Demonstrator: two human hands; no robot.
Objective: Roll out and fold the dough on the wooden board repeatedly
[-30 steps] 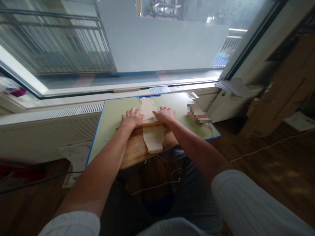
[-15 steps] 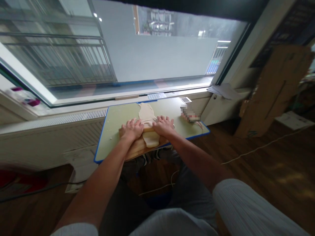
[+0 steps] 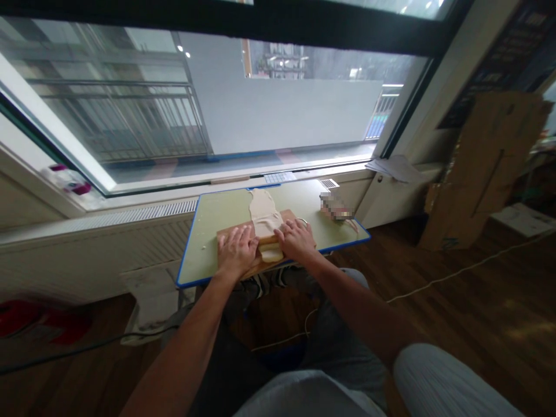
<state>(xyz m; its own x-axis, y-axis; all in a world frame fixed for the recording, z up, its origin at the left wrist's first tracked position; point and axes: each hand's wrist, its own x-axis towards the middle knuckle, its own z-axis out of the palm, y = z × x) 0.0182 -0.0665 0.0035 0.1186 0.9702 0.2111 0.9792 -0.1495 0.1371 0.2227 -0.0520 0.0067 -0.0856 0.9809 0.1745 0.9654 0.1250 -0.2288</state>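
Note:
My left hand [image 3: 237,249] and my right hand [image 3: 297,237] are curved over the two ends of a wooden rolling pin [image 3: 268,239], which shows only between them. Beneath the pin is a long, pale sheet of dough [image 3: 264,211]. Its thin far part runs past the wooden board [image 3: 289,216] onto the table, with wrinkles near the pin. A shorter flap of dough lies on my side of the pin. My palms and the pin's ends are hidden under my hands.
The small pale-green table [image 3: 204,231] has a blue rim and stands against a radiator [image 3: 152,208] below a window. A blurred-out item [image 3: 334,207] lies at its right. A bottle [image 3: 69,178] rests on the left sill. Cardboard [image 3: 482,168] leans at right; a white cable [image 3: 452,272] crosses the floor.
Both hands have drawn the rolling pin nearer to me, uncovering more of the board and dough behind it. The near flap of dough shows less. The camera view has tilted up slightly.

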